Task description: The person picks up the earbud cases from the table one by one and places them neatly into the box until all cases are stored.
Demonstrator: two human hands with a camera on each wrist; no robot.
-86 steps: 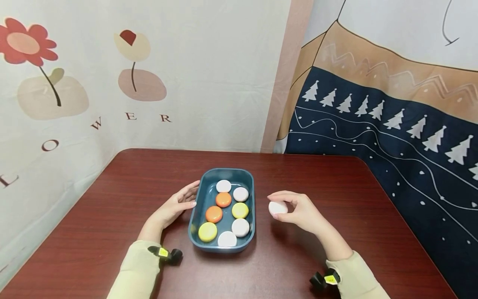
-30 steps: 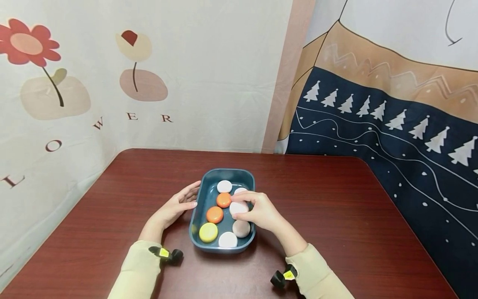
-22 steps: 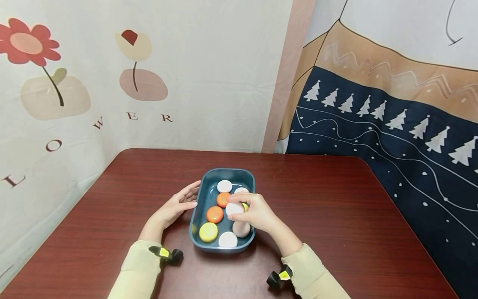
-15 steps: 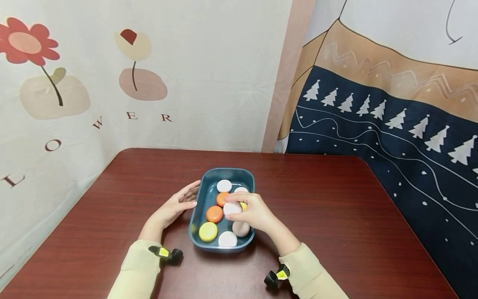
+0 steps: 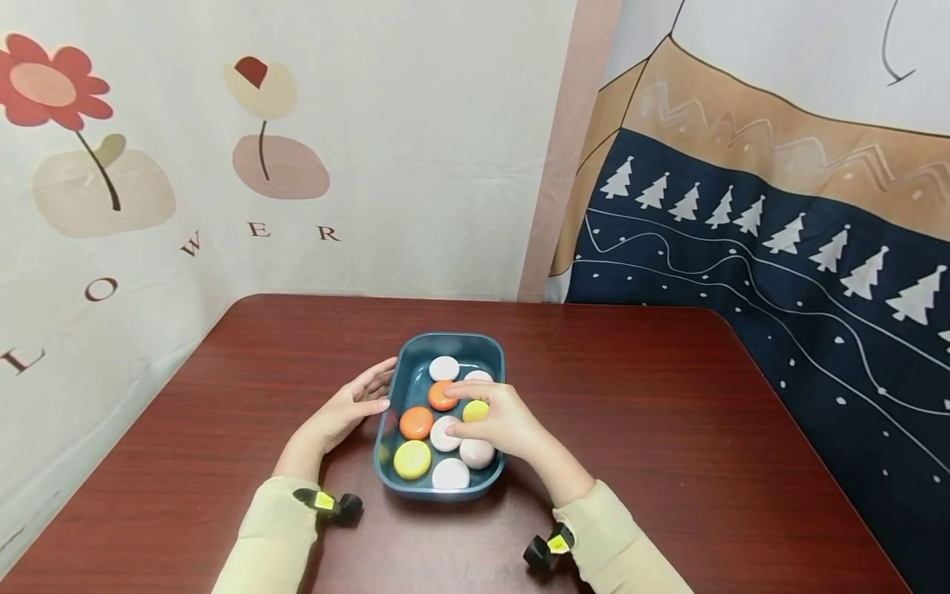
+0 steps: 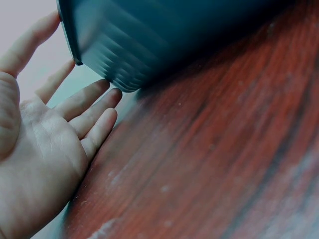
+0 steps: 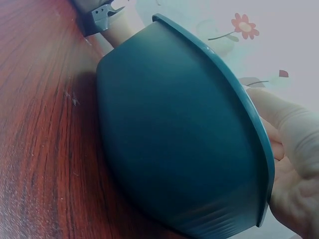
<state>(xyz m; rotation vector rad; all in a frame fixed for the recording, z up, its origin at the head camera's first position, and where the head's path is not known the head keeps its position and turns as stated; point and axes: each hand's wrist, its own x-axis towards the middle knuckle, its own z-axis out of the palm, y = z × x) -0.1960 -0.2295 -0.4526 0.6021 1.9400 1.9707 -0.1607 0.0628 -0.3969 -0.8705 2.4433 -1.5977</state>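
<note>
A dark blue-green rectangular box (image 5: 393, 492) holds several rounded discs. In it, a white disc (image 5: 444, 435) lies between an orange disc (image 5: 416, 423) and a yellow disc (image 5: 476, 411). My right hand (image 5: 506, 421) is over the box's right side, thumb tip at that white disc, forefinger by the farther orange disc (image 5: 441, 398). Its thumb and forefinger are spread apart, gripping nothing. With straight, relaxed fingers, my left hand (image 5: 343, 417) touches the left side of the box; the left wrist view shows fingertips against the wall (image 6: 134, 45). In the right wrist view, the box wall (image 7: 174, 124) hides the discs.
The box stands on a reddish-brown table (image 5: 631, 371). A nearer yellow disc (image 5: 411, 459) and other white discs (image 5: 450, 474) lie inside it. Behind the table hang a pale flower-print cloth (image 5: 416, 165) and a dark cloth with white trees (image 5: 690, 247).
My right hand has carried the white disc from right of the box into it and let it go. The nearer orange disc has shifted slightly left. My left hand has stayed put.
</note>
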